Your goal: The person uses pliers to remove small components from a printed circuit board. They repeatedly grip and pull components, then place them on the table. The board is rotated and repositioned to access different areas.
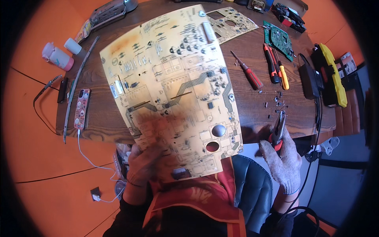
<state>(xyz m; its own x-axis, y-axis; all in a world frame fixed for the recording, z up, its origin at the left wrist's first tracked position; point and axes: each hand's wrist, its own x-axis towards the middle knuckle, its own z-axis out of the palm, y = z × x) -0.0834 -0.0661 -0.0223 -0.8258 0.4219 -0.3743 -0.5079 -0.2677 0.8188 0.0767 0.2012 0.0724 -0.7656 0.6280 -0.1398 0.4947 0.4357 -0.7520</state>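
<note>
A large tan circuit board (189, 114), dotted with small parts and cut with two round holes, is held up tilted in front of me. Its lower left edge is in the grip of my left hand (143, 164), which is bare and partly in dark shadow. My right hand (283, 162), in a whitish knitted glove, is closed round needle-nose pliers (277, 136) with red grips. The jaws point away from me, close to several loose small electronic parts (278, 100) on the wooden table (252, 112). I cannot make out anything clamped between the jaws.
Right of the board lie a red screwdriver (249, 75), a red-black tool (271, 63), a yellow-handled screwdriver (283, 77), a green circuit board (278, 39), a black adapter (310, 81) and a yellow-black case (331, 75). At left are a phone (81, 108) on a cable and a bottle (57, 56).
</note>
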